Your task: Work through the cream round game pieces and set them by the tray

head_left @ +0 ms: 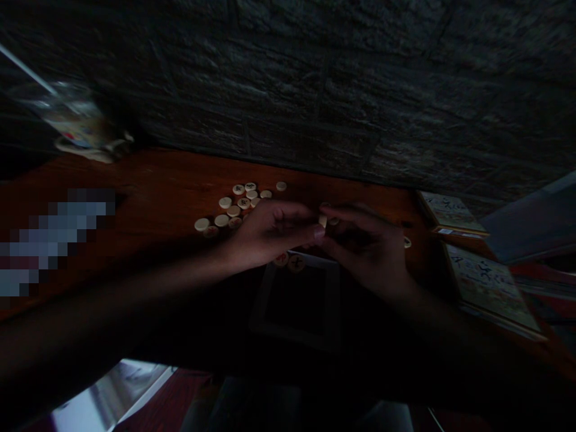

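Observation:
My right hand [371, 240] pinches a round pale xiangqi piece [323, 221], turned on edge, between thumb and index finger. My left hand [274, 231] meets it from the other side, with its thumb tip at the piece's lower end and its other fingers curled and partly hidden. Below the hands, a red-marked piece [281, 259] and a dark-marked piece [296, 263] lie at the far edge of a dim rectangular box [333, 300]. Several loose pieces [233, 211] spread over the table beyond my left hand, some with characters showing, others blank.
The wooden table [166, 174] runs to a dark brick wall [279, 90]. At far left stands a clear plastic cup [78, 120] with a straw. Two flat printed boxes [454, 214] [492, 285] lie on the right. One piece [407, 242] rests beside my right hand.

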`<state>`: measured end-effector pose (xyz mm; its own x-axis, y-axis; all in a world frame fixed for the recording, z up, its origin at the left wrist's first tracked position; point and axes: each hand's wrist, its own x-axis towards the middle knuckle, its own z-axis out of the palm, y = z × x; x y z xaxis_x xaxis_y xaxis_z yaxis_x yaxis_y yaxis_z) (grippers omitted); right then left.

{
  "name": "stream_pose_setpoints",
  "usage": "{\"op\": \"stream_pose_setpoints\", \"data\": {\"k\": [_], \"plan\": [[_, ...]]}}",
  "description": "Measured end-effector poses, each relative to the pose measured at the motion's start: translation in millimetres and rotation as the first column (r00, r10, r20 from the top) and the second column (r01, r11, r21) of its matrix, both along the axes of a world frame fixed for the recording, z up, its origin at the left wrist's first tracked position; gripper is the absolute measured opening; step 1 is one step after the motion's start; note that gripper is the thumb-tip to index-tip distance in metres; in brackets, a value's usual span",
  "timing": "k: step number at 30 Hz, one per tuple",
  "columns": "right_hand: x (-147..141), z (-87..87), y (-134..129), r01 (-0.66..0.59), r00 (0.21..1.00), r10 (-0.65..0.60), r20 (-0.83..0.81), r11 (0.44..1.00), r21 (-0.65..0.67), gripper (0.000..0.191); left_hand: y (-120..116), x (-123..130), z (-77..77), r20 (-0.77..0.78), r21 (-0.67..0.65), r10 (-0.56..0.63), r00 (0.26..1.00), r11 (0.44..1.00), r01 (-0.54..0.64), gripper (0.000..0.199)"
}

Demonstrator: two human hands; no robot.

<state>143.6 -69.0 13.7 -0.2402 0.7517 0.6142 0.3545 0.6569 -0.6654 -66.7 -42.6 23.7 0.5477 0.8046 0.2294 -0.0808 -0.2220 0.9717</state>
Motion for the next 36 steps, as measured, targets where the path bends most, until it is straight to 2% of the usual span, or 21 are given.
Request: {"op": "stream_pose_setpoints", "data": {"k": [6, 13, 18, 22, 28, 36], "plan": [[-0.1, -0.1, 0.1, -0.018, 1.000, 0.018, 0.002, 1.000, 0.004, 0.035, 0.1, 0.2, 0.1, 0.033, -0.027, -0.024, 0.999, 0.999, 0.025, 0.012], [-0.6, 1.2, 0.1, -0.026, 1.000, 0.026, 0.008, 1.000, 0.006, 0.037, 0.2, 0.6, 2.8, -0.020, 0.034, -0.009, 1.000, 0.999, 0.010, 0.021], [-2.3, 2.1, -2.1, -0.029, 0.999, 0.028, -0.030, 0.999, -0.036, 0.040, 0.3, 0.6, 0.6, -0.004, 0.007, -0.006, 1.000, 1.000, 0.006, 0.015], [-2.1, 2.1, -1.6, -0.027, 1.000, 0.027, -0.015, 1.000, -0.011, 0.033, -0.3, 0.0, 0.4, 0.005, -0.007, -0.014, 1.000, 1.000, 0.014, 0.012], [-1.3, 2.7, -0.5, -0.026, 1.000, 0.026, 0.012, 1.000, 0.017, 0.035, -0.4, 0.3, 3.3, -0.005, 0.010, -0.025, 1.000, 1.000, 0.025, 0.017], [-2.8, 1.4, -2.4, -0.028, 0.999, 0.025, -0.035, 0.997, -0.075, 0.037, -0.2, -0.5, -0.6, -0.026, 0.003, -0.001, 1.000, 1.000, 0.001, 0.017]]}}
